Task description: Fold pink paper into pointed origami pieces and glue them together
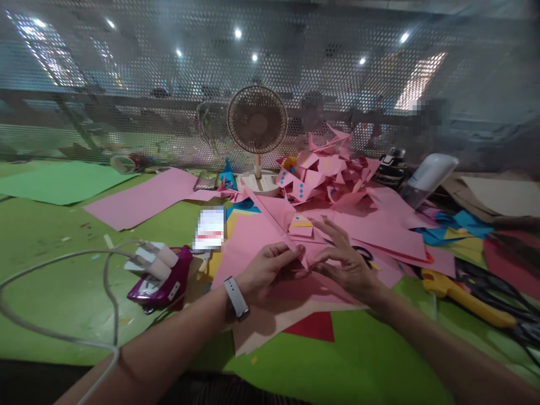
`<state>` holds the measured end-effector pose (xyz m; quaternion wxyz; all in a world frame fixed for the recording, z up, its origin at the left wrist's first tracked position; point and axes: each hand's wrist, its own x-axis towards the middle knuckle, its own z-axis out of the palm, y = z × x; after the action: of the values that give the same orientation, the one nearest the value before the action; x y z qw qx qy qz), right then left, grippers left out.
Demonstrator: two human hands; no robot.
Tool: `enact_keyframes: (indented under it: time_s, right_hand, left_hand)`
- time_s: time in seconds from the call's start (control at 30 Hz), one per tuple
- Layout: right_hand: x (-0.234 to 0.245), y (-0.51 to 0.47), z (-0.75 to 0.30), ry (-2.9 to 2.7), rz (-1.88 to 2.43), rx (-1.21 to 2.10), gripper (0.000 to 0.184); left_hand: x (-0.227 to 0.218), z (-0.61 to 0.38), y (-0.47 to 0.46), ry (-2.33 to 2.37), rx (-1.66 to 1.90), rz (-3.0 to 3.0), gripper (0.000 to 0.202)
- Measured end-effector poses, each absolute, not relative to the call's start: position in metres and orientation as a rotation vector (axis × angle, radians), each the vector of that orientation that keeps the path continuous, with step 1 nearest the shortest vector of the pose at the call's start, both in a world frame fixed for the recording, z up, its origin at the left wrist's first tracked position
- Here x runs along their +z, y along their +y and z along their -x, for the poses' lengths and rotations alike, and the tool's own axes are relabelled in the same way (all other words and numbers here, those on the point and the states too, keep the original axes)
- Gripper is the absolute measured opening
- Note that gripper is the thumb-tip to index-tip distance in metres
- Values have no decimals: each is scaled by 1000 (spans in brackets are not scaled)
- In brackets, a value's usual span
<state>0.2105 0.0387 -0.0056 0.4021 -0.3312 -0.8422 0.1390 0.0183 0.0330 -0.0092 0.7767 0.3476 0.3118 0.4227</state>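
My left hand (pixel 270 269), with a grey band on the wrist, pinches the near edge of a folded pink paper piece (pixel 295 228) that lies on loose pink sheets (pixel 379 225). My right hand (pixel 343 261) rests beside it with fingers stretched over the same folded piece, thumb and forefinger touching its fold. The piece carries small yellow and blue stickers. Behind it rises a heap of finished pink folded shapes (pixel 329 171).
A small desk fan (pixel 257 121) stands at the back before a perforated screen. A purple power strip (pixel 162 278) with plugs and a grey cable lies left. A yellow cutter (pixel 459 292), black scissors (pixel 506 292), a white bottle (pixel 430 174) and coloured scraps lie right. Green sheet (pixel 63 180) far left.
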Motion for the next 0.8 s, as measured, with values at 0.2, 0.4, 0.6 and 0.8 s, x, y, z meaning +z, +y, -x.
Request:
enact_keyframes:
  time_s: [0.2, 0.4, 0.6, 0.8]
  right_hand:
    - [-3, 37, -208, -2132, 909, 374, 19]
    - [-6, 37, -210, -2107, 828, 393, 10]
    - [-2, 33, -211, -2111, 887, 511, 14]
    - [-2, 36, -213, -2148, 929, 588, 18]
  left_hand:
    - [-10, -22, 31, 638, 959, -694, 14]
    - [-6, -19, 31, 596, 930, -660, 15]
    - [-3, -21, 27, 593, 938, -617, 16]
    - [-2, -24, 25, 596, 936, -607, 17]
